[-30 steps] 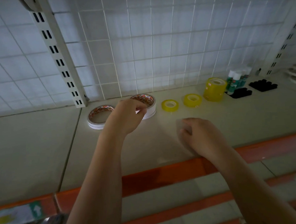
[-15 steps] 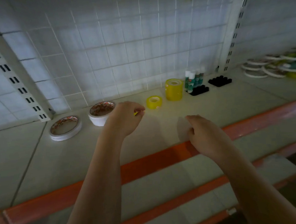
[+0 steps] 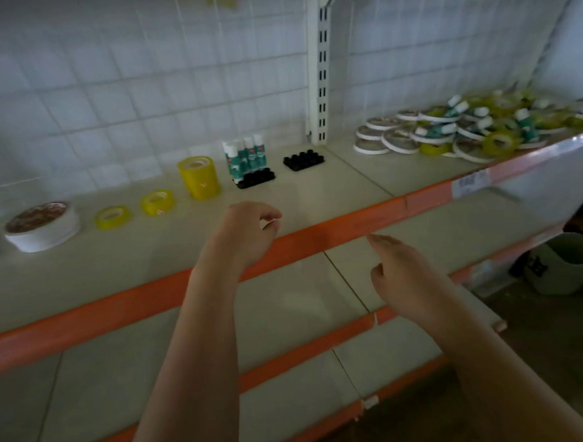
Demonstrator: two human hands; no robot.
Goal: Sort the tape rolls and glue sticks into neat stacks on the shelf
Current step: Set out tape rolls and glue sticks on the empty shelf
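From the head view, both hands hang empty in front of the shelf point(image 3: 315, 192); the left hand point(image 3: 246, 230) hovers over its front edge with a loose, half-curled grip on nothing, and the right hand point(image 3: 401, 276) sits lower, fingers relaxed and pointing toward the right; sorted stock stands along the back, a white tape stack point(image 3: 42, 225), two small yellow rolls point(image 3: 112, 217) point(image 3: 157, 202), a taller yellow stack point(image 3: 199, 177) and upright glue sticks point(image 3: 246, 155) beside two black trays point(image 3: 304, 160); the unsorted pile point(image 3: 474, 128) of tape rolls and glue sticks lies well apart on the next bay to the right, heaped and overlapping; pulling one item from that heap could probably send loose rolls off the front edge, since they rest on each other at angles; the blurred frame hides finer detail.
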